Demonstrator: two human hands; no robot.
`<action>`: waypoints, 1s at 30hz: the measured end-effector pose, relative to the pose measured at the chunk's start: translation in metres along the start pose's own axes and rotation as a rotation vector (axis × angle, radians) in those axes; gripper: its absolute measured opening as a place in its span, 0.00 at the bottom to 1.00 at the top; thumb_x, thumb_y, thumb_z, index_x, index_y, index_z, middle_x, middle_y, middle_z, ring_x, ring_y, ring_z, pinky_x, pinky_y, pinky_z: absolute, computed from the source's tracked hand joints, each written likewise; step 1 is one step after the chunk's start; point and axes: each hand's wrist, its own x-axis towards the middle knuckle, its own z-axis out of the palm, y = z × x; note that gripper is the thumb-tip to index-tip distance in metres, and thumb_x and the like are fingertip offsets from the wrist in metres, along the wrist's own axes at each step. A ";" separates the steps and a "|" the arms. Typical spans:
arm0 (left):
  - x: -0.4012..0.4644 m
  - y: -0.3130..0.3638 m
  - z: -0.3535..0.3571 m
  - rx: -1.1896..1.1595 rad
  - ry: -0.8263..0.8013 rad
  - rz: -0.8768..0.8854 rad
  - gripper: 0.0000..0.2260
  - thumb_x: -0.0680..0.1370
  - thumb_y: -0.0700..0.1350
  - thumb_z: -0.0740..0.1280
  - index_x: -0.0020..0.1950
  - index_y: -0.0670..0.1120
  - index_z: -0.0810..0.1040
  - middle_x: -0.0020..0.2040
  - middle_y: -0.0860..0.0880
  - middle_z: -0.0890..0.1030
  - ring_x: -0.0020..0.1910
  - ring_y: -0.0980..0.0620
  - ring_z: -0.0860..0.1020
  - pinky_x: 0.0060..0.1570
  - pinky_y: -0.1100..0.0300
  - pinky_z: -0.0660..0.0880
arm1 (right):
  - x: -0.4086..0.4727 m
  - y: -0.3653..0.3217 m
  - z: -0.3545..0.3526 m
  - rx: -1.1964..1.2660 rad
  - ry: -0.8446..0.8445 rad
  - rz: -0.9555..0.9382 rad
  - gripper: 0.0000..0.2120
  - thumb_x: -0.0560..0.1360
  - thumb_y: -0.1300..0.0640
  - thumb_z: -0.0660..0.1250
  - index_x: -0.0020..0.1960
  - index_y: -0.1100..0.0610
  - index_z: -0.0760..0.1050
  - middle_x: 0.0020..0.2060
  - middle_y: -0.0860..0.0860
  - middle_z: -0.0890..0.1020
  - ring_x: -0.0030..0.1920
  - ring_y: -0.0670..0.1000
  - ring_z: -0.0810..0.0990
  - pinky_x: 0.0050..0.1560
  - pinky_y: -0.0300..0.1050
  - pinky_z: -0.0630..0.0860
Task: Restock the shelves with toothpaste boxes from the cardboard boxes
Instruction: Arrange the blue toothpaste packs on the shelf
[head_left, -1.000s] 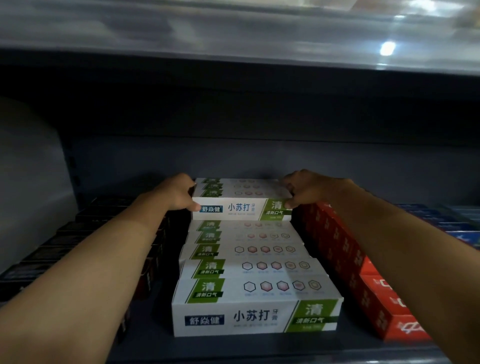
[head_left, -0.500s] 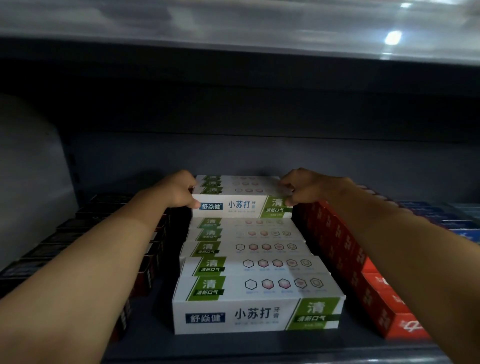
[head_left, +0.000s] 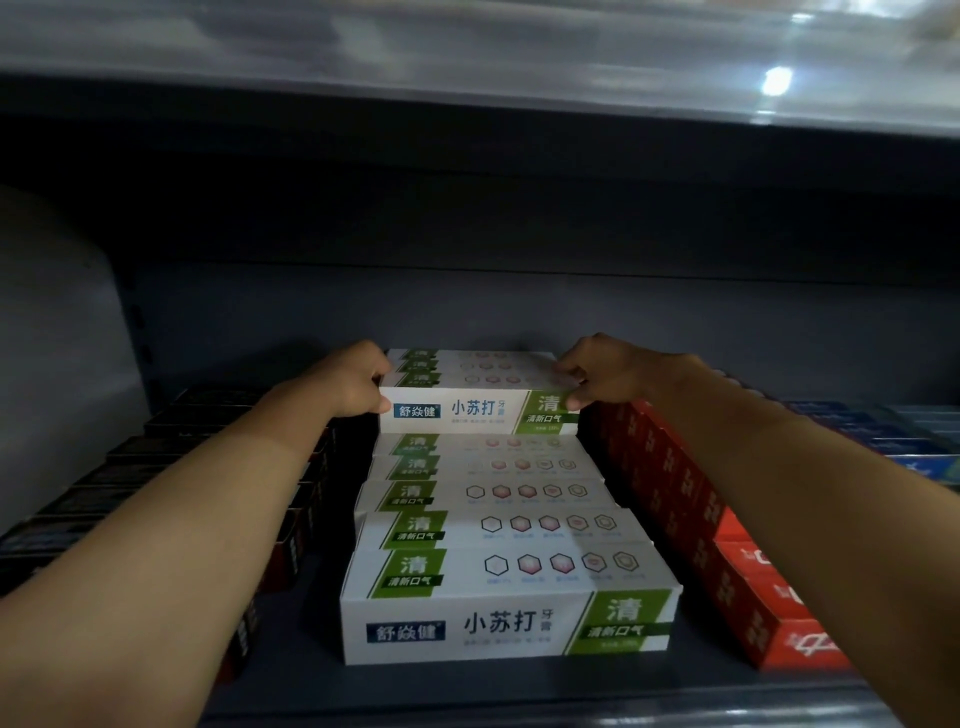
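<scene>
Deep on a dim grey shelf (head_left: 519, 691), left hand (head_left: 358, 382) and right hand (head_left: 602, 376) gripping opposite ends of a white-and-green toothpaste box (head_left: 478, 410), held atop the back of a row of matching boxes (head_left: 506, 603). Apparently two more behind it on the same upper level, though too dark to be sure. Flanked by dark boxes (head_left: 130, 467) at left, red boxes (head_left: 727, 551) at right.
</scene>
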 end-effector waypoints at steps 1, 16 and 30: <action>0.000 0.000 0.000 -0.003 0.000 0.001 0.08 0.72 0.36 0.72 0.50 0.42 0.82 0.47 0.44 0.83 0.49 0.45 0.80 0.55 0.50 0.76 | 0.000 0.000 0.000 0.007 0.002 0.001 0.17 0.72 0.52 0.72 0.60 0.55 0.78 0.52 0.51 0.80 0.54 0.51 0.77 0.58 0.53 0.75; -0.010 0.008 0.000 0.085 0.013 0.001 0.10 0.74 0.35 0.69 0.54 0.40 0.81 0.51 0.43 0.81 0.51 0.45 0.79 0.51 0.54 0.75 | -0.009 -0.007 0.000 -0.018 0.003 -0.001 0.14 0.74 0.52 0.71 0.56 0.56 0.78 0.51 0.51 0.78 0.53 0.52 0.77 0.54 0.48 0.74; -0.113 0.033 -0.008 0.136 -0.155 0.106 0.11 0.77 0.44 0.70 0.58 0.43 0.82 0.50 0.51 0.81 0.52 0.51 0.78 0.55 0.57 0.75 | -0.119 -0.056 -0.013 0.019 -0.086 -0.042 0.16 0.79 0.46 0.63 0.60 0.55 0.78 0.57 0.47 0.80 0.56 0.49 0.78 0.55 0.43 0.73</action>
